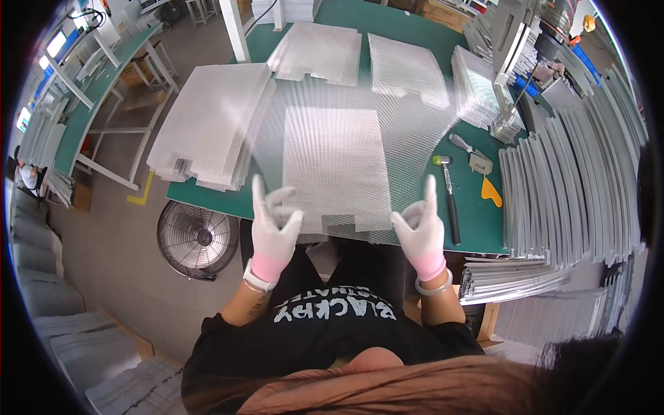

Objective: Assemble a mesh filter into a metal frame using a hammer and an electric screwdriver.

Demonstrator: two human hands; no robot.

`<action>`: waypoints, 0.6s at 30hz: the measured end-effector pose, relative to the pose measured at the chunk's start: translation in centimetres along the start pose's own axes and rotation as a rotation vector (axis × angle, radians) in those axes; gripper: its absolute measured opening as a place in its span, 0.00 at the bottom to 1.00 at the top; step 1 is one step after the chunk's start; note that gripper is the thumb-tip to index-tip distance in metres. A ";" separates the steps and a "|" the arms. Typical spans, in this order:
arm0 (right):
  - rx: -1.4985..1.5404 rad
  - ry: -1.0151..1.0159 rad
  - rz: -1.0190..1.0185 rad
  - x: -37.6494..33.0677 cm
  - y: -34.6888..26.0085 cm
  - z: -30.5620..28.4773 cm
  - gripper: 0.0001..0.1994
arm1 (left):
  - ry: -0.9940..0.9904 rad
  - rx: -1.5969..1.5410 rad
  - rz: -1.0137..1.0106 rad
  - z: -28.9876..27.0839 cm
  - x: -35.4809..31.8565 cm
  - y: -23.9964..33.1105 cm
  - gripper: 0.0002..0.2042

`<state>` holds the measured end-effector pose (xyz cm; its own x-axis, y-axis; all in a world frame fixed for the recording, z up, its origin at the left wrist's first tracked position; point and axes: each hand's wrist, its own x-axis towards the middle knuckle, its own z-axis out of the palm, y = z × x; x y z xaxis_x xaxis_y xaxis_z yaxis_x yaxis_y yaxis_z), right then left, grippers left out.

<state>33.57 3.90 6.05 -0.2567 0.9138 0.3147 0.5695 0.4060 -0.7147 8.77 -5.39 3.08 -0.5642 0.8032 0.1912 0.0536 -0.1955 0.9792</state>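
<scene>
Both my hands wear white gloves with pink cuffs. My left hand [274,232] is at the near left corner of a silvery mesh sheet [335,162], its index finger stretched forward and thumb apart. My right hand [423,232] mirrors it by the near right corner, fingers spread. Neither hand visibly grips anything. A wider, see-through mesh sheet [413,142], smeared by motion, spreads around and behind the pale middle sheet; whether it touches the table I cannot tell. The near edge of the mesh has a small notch.
Mesh stacks lie at left [211,117], back [317,52] and back right [407,66] on the green table [207,198]. A hammer [449,197], a scraper [477,160] and an orange spreader [491,192] lie right. Metal strips [574,187] crowd beyond; a fan [202,238] stands left.
</scene>
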 end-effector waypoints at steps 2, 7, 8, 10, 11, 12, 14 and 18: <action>-0.057 -0.018 -0.018 0.3 0.4 1.0 0.48 | -0.023 0.287 0.066 0.1 1.3 0.4 0.43; -0.122 -0.096 0.093 1.6 2.3 3.6 0.47 | -0.171 1.097 0.333 0.2 3.7 -1.1 0.43; -0.120 -0.098 0.094 1.9 2.2 3.7 0.47 | -0.171 1.142 0.300 0.4 3.9 -1.6 0.42; -0.168 -0.207 0.222 2.5 1.8 3.7 0.46 | -0.196 1.181 0.239 0.5 4.2 -2.3 0.42; -0.169 -0.208 0.225 2.4 2.3 4.0 0.46 | -0.221 1.216 0.180 0.6 4.2 -2.7 0.43; -0.220 -0.215 0.194 2.4 3.0 4.6 0.46 | -0.224 1.215 0.178 0.7 4.2 -3.1 0.43; -0.272 -0.221 0.165 2.4 3.8 5.3 0.46 | -0.259 1.272 0.086 0.9 4.4 -3.7 0.43; -0.299 -0.240 0.118 1.9 5.0 5.8 0.41 | -0.261 1.263 0.127 0.4 4.3 -4.1 0.42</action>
<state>31.38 7.67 -0.56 -0.3307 0.9418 0.0607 0.7990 0.3136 -0.5130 6.49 -0.88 -0.10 -0.3290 0.9317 0.1538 0.9110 0.2703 0.3115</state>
